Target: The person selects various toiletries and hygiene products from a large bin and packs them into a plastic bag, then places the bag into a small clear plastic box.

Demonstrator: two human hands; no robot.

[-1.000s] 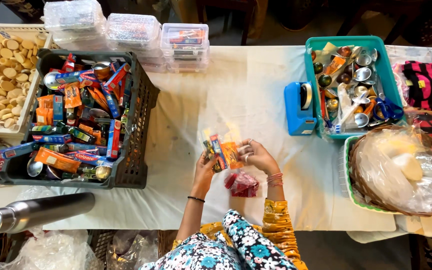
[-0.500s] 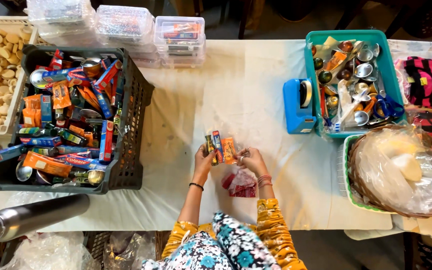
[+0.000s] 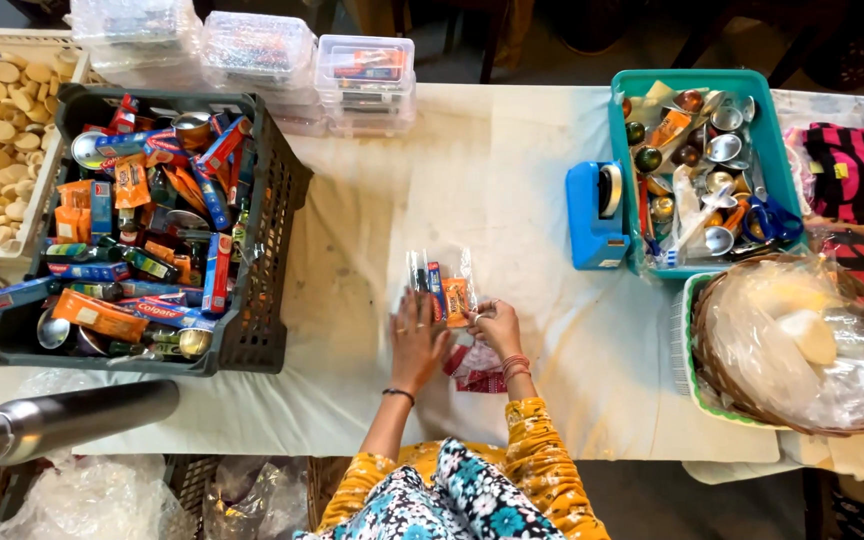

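Head view: left hand [image 3: 417, 340] flat on clear packet [image 3: 439, 290], right hand [image 3: 497, 325] pinching its edge; black crate [image 3: 270, 215] left, blue tape dispenser [image 3: 594, 215] right, red-white pouch [image 3: 477, 368] prob. under wrists, bare cloth beyond.

The clear packet of small items [image 3: 439, 288], earlier held up, now lies flat under both hands, left hand [image 3: 416, 340] spread open.
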